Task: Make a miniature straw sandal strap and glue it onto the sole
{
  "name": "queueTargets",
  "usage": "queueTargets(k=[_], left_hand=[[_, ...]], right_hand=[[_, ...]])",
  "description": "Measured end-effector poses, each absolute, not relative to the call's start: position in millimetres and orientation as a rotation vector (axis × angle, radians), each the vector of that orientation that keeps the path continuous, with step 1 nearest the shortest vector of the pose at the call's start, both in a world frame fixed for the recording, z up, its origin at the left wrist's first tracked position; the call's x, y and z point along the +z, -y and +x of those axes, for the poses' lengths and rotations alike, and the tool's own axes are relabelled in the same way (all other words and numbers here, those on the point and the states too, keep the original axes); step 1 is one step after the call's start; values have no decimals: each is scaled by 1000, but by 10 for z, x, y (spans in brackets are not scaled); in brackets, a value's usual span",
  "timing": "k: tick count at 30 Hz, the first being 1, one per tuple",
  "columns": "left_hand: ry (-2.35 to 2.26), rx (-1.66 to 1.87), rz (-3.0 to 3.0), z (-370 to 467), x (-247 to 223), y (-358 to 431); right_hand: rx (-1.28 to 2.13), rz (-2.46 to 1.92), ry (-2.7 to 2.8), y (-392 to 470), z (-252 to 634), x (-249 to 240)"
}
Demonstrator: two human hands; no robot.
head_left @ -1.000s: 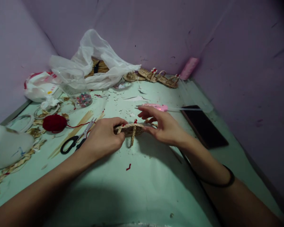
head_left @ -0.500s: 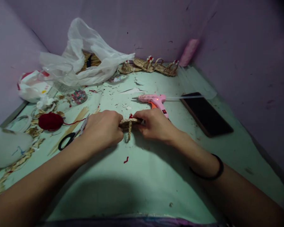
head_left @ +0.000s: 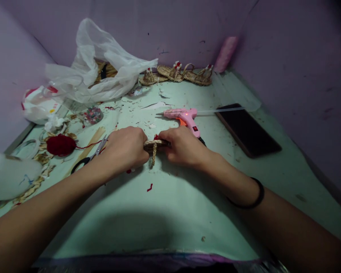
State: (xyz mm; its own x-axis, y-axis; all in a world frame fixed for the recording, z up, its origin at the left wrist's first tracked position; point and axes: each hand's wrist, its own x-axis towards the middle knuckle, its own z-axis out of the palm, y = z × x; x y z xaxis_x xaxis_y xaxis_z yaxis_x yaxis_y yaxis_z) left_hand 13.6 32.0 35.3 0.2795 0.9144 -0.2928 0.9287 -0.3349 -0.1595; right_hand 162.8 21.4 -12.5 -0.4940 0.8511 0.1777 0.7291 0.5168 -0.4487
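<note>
Both hands grip a small woven straw sandal (head_left: 153, 143) over the middle of the table, much of it hidden by the fingers. A short braided strand hangs from its near edge, and a bit of red shows behind it. My left hand (head_left: 127, 148) is closed around the left end. At the other end, my right hand (head_left: 184, 146) pinches with thumb and fingers; a dark hair tie (head_left: 260, 195) circles that wrist. Just beyond the right hand lies a pink glue gun (head_left: 184, 115) with its glue stick pointing right. Scissors (head_left: 85, 161) with black handles lie partly behind my left forearm.
A red yarn ball (head_left: 61, 145) lies left, its strand running to the scissors. Several straw sandals (head_left: 176, 72) line the back wall beside a white plastic bag (head_left: 116, 83). A phone (head_left: 248, 131) is at right. A bead jar (head_left: 92, 115) lies on its side.
The view has shifted slightly, so table items appear a little higher. Both hands keep their hold on the straw sandal, almost unmoved. A small red-and-white bit now shows below my left hand.
</note>
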Motion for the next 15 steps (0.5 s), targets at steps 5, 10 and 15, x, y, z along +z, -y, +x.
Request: queueTargets(k=[5,10,15], left_hand=[[-1774,-530,2480,138,350,-333],[-1782,-543,2468,148,358,-333],[-1782,-526,2490,132,342,-347]], right_hand=[[395,-1303,2398,-213,1619,-143],[372,-1290,2391,-212,1616,-168],[415,-1248,2390,-213,1644,-170]])
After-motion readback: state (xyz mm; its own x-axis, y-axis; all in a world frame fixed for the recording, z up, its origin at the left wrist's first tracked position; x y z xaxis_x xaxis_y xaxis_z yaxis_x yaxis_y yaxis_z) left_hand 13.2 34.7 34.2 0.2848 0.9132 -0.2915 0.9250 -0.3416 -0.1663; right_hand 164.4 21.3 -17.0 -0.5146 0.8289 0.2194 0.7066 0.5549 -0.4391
